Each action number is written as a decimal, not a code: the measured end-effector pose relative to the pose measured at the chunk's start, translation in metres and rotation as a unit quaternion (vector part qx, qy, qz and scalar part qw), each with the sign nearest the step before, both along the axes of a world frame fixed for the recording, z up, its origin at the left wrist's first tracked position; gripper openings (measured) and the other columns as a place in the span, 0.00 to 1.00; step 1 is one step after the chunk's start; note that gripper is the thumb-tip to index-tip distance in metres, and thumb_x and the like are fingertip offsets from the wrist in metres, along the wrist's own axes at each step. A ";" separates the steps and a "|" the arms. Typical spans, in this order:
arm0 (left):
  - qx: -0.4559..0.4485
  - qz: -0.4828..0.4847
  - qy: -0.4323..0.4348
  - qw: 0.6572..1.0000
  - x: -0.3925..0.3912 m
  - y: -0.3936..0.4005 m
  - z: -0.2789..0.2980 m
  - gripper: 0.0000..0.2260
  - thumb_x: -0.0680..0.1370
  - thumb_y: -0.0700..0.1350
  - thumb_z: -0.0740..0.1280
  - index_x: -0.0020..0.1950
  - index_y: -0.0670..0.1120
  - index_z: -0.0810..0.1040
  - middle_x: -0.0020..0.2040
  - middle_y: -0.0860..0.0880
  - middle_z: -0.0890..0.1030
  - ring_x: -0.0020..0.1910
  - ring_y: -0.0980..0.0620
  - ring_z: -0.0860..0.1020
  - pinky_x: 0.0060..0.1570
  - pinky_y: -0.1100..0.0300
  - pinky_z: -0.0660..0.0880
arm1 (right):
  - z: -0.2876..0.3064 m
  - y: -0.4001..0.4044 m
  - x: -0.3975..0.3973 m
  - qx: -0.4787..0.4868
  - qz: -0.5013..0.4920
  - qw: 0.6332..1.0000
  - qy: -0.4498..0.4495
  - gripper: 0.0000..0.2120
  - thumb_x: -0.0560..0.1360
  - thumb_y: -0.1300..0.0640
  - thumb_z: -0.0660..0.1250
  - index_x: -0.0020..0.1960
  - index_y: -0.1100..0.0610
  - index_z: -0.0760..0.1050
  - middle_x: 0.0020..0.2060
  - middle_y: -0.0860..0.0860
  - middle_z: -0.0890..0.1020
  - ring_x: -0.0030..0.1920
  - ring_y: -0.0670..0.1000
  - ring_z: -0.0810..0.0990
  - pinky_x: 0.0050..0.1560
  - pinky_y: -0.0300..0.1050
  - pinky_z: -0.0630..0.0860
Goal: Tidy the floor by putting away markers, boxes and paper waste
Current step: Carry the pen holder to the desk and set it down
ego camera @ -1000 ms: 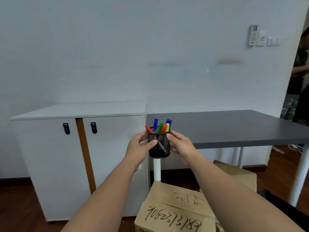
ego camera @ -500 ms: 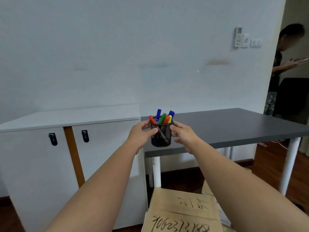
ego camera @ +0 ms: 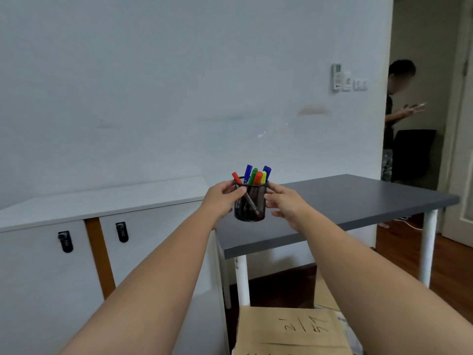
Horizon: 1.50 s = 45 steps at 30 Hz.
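Note:
A black mesh pen cup [ego camera: 252, 204] holds several coloured markers [ego camera: 253, 175], red, blue, green, orange and yellow. My left hand [ego camera: 222, 199] grips its left side and my right hand [ego camera: 284, 202] grips its right side. The cup sits at or just above the near left corner of the grey table [ego camera: 358, 201]; whether it touches the top I cannot tell. A cardboard box [ego camera: 291, 331] with handwritten numbers lies on the floor below my arms.
A white cabinet [ego camera: 102, 201] with two combination locks stands left of the table, flush against it. A second cardboard box [ego camera: 325, 295] lies under the table. A person [ego camera: 399, 119] stands in the doorway at the right. The floor is dark wood.
Both hands have carried the pen cup up and forward from below the table edge to over the table's near left corner. My view has shifted left and closer to the table.

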State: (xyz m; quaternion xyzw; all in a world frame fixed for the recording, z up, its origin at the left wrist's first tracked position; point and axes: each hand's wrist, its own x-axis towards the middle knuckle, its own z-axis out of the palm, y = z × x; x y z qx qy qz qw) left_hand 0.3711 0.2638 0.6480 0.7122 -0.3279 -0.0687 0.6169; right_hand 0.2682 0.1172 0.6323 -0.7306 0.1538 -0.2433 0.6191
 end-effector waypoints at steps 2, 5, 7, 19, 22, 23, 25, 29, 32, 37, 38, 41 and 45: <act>0.003 -0.008 -0.001 1.000 0.002 -0.001 0.001 0.19 0.77 0.46 0.71 0.68 0.49 0.75 0.62 0.51 0.79 0.61 0.50 0.77 0.57 0.50 0.76 | -0.001 -0.002 -0.001 -0.002 -0.008 1.000 -0.002 0.24 0.79 0.61 0.61 0.73 0.48 0.66 0.61 0.49 0.78 0.51 0.49 0.76 0.52 0.46 0.71; 0.013 -0.026 -0.001 1.000 0.003 -0.004 -0.001 0.20 0.76 0.47 0.72 0.68 0.48 0.76 0.62 0.50 0.79 0.62 0.49 0.76 0.59 0.47 0.75 | -0.005 -0.004 -0.004 -0.008 -0.020 1.000 0.003 0.24 0.79 0.61 0.61 0.73 0.46 0.68 0.58 0.49 0.79 0.51 0.50 0.75 0.50 0.46 0.70; 0.025 -0.041 0.000 0.999 0.004 -0.007 -0.003 0.21 0.76 0.47 0.72 0.68 0.48 0.75 0.61 0.50 0.79 0.62 0.49 0.76 0.60 0.47 0.75 | -0.006 -0.004 -0.010 -0.010 -0.031 0.999 0.003 0.23 0.79 0.61 0.61 0.73 0.46 0.67 0.57 0.49 0.79 0.51 0.50 0.74 0.47 0.45 0.70; 0.048 -0.091 0.021 0.994 0.041 -0.052 -0.025 0.18 0.76 0.43 0.72 0.66 0.47 0.77 0.59 0.52 0.81 0.60 0.51 0.77 0.56 0.52 0.75 | -0.015 -0.021 0.007 -0.021 -0.085 0.995 0.041 0.27 0.79 0.65 0.60 0.75 0.47 0.63 0.56 0.48 0.77 0.44 0.43 0.76 0.67 0.59 0.69; 0.038 -0.085 0.030 0.995 0.068 -0.066 -0.038 0.19 0.76 0.42 0.72 0.66 0.50 0.76 0.62 0.52 0.80 0.61 0.51 0.77 0.57 0.52 0.75 | -0.025 -0.032 0.036 -0.019 -0.084 0.995 0.059 0.29 0.79 0.65 0.60 0.76 0.47 0.61 0.57 0.49 0.76 0.43 0.43 0.75 0.58 0.54 0.75; 0.032 -0.079 0.039 0.996 0.077 -0.071 -0.044 0.21 0.76 0.42 0.72 0.69 0.51 0.75 0.64 0.52 0.79 0.62 0.51 0.76 0.59 0.51 0.74 | -0.029 -0.037 0.047 -0.020 -0.083 0.994 0.065 0.29 0.79 0.65 0.60 0.76 0.46 0.60 0.58 0.50 0.76 0.44 0.44 0.75 0.52 0.49 0.76; 0.019 -0.070 0.059 0.996 0.096 -0.083 -0.057 0.25 0.76 0.43 0.72 0.72 0.52 0.72 0.66 0.52 0.78 0.65 0.51 0.75 0.64 0.46 0.72 | -0.038 -0.047 0.070 -0.017 -0.084 0.994 0.072 0.30 0.79 0.65 0.60 0.76 0.46 0.60 0.59 0.50 0.76 0.44 0.44 0.75 0.43 0.42 0.72; -0.013 -0.049 0.102 0.993 0.136 -0.101 -0.081 0.25 0.76 0.44 0.72 0.72 0.54 0.71 0.68 0.53 0.77 0.67 0.51 0.73 0.66 0.43 0.70 | -0.048 -0.062 0.119 -0.012 -0.084 0.993 0.081 0.29 0.79 0.66 0.60 0.76 0.47 0.60 0.55 0.50 0.75 0.44 0.44 0.74 0.40 0.39 0.71; -0.028 -0.041 0.129 0.990 0.160 -0.109 -0.091 0.24 0.77 0.43 0.71 0.72 0.53 0.72 0.67 0.52 0.77 0.67 0.51 0.73 0.67 0.44 0.70 | -0.056 -0.069 0.149 -0.017 -0.085 0.992 0.088 0.29 0.79 0.65 0.60 0.76 0.46 0.60 0.58 0.51 0.76 0.45 0.44 0.74 0.40 0.40 0.72; -0.013 -0.063 0.149 0.987 0.185 -0.118 -0.097 0.23 0.77 0.41 0.70 0.72 0.49 0.71 0.59 0.54 0.79 0.60 0.52 0.76 0.60 0.53 0.72 | -0.068 -0.083 0.170 -0.020 -0.101 0.990 0.093 0.27 0.79 0.66 0.59 0.75 0.49 0.63 0.55 0.51 0.76 0.43 0.46 0.74 0.50 0.51 0.77; -0.006 -0.067 0.148 0.987 0.189 -0.121 -0.098 0.23 0.77 0.40 0.70 0.72 0.48 0.71 0.57 0.54 0.78 0.59 0.53 0.76 0.60 0.54 0.72 | -0.070 -0.086 0.172 -0.017 -0.102 0.990 0.092 0.26 0.79 0.66 0.59 0.75 0.49 0.64 0.55 0.51 0.76 0.43 0.46 0.74 0.49 0.50 0.77; 0.011 -0.080 0.143 0.986 0.196 -0.134 -0.098 0.23 0.77 0.41 0.70 0.72 0.49 0.71 0.62 0.54 0.79 0.61 0.52 0.76 0.62 0.52 0.72 | -0.071 -0.096 0.171 -0.013 -0.106 0.990 0.091 0.26 0.79 0.66 0.59 0.75 0.51 0.63 0.58 0.52 0.76 0.45 0.44 0.74 0.38 0.36 0.70; 0.013 -0.104 0.153 0.983 0.200 -0.157 -0.099 0.23 0.78 0.40 0.69 0.73 0.49 0.70 0.66 0.50 0.77 0.65 0.50 0.75 0.61 0.54 0.72 | -0.072 -0.111 0.172 -0.021 -0.114 0.989 0.094 0.27 0.79 0.67 0.59 0.76 0.51 0.61 0.62 0.53 0.76 0.49 0.46 0.74 0.38 0.35 0.68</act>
